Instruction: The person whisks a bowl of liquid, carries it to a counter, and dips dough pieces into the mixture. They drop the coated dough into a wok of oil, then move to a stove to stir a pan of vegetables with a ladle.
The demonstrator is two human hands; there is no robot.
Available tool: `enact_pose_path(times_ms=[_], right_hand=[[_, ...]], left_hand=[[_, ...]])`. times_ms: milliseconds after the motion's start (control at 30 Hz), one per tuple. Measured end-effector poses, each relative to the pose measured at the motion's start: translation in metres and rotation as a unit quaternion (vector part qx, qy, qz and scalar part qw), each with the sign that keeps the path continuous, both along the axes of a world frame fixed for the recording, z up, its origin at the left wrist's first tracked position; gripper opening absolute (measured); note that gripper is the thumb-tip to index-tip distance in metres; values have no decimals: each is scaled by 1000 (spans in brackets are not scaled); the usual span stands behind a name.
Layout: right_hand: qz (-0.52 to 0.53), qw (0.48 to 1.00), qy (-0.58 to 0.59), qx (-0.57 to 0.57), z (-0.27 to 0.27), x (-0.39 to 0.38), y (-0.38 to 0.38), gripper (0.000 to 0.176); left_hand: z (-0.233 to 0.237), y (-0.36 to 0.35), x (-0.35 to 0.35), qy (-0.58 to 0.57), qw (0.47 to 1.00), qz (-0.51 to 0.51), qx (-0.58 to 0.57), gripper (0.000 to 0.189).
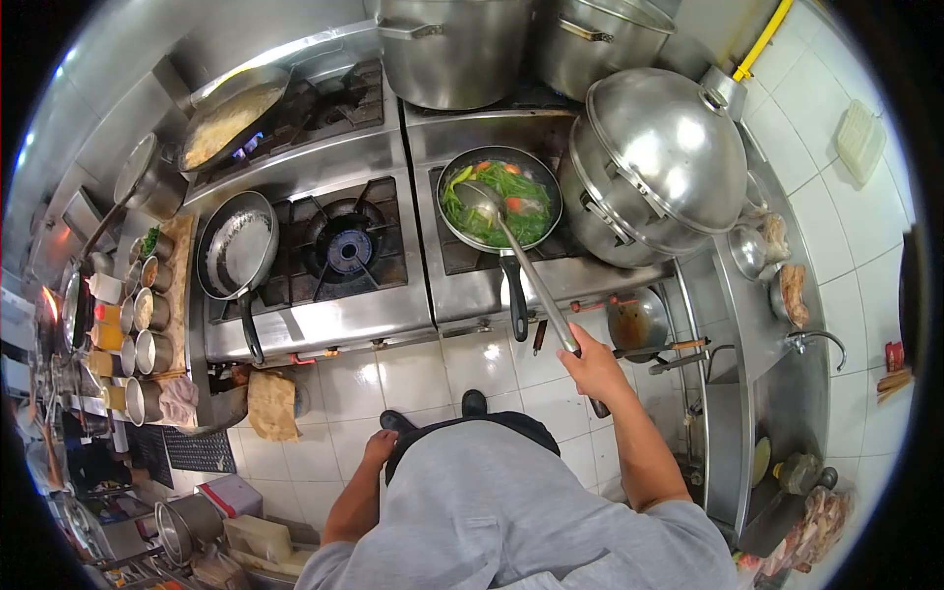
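Observation:
My right hand [595,366] is closed around the long metal handle of a ladle [536,270]. The ladle's bowl rests among green leafy vegetables [526,228] with orange-red pieces in a dark frying pan [557,182]. That pan sits on the front right burner, its black handle pointing toward me. My left hand [380,447] hangs low beside my body, away from the stove; its fingers are mostly hidden from above.
A frying pan [239,246] stands left of a lit burner [349,251]. Farther back, another pan [236,116] holds pale food over a blue flame. A large domed steamer [659,167] and stockpots [457,49] crowd the right and back. Seasoning containers [152,310] line the left.

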State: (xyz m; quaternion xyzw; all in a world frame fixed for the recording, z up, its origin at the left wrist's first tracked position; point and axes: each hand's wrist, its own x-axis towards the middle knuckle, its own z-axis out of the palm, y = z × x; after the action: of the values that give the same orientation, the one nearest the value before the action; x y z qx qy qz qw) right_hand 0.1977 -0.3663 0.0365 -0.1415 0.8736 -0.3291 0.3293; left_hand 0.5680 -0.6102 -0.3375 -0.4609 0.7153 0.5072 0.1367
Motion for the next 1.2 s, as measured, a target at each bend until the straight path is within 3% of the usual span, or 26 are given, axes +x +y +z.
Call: enact_pose_path(times_ms=[33,133,433,533,633,733,833,933,1033,1067,1133,1200], right_hand=[[3,1000,-3,-9,0,-1,0,56],[3,999,-24,-31,-6,-5,-1,56],[-22,1000,-7,-5,-28,-18,6,55],[-38,999,16,-2,-24,-27,12,53],[-41,996,79,-27,-39,-41,14,56],[-33,983,181,-27,-41,-62,1,55],[-42,983,177,-27,-61,-88,-5,54],[16,959,284,-2,-97,-113,0,53],[39,954,297,16,-109,-120,3,54],[3,973,230,-3,-112,-117,2,53],[-66,993,92,-41,-110,-111,-2,49],[-109,975,-93,-169,-127,-116,-6,44]], left_hand=[[-2,-1,1,21,998,-41,-31,33],[19,2,-4,-25,997,47,58,31],[29,3,-11,-17,994,95,57,35],[7,3,2,-1,998,57,11,37],[-9,1,18,52,989,-116,-80,39],[4,4,16,60,992,-93,-62,40],[7,3,4,-8,997,64,31,38],[11,-2,-1,51,998,46,18,36],[44,5,-13,19,989,127,74,34],[32,2,-4,61,998,11,-26,34],[-21,-5,24,139,940,-217,-223,33],[11,4,14,22,999,-20,-27,34]])
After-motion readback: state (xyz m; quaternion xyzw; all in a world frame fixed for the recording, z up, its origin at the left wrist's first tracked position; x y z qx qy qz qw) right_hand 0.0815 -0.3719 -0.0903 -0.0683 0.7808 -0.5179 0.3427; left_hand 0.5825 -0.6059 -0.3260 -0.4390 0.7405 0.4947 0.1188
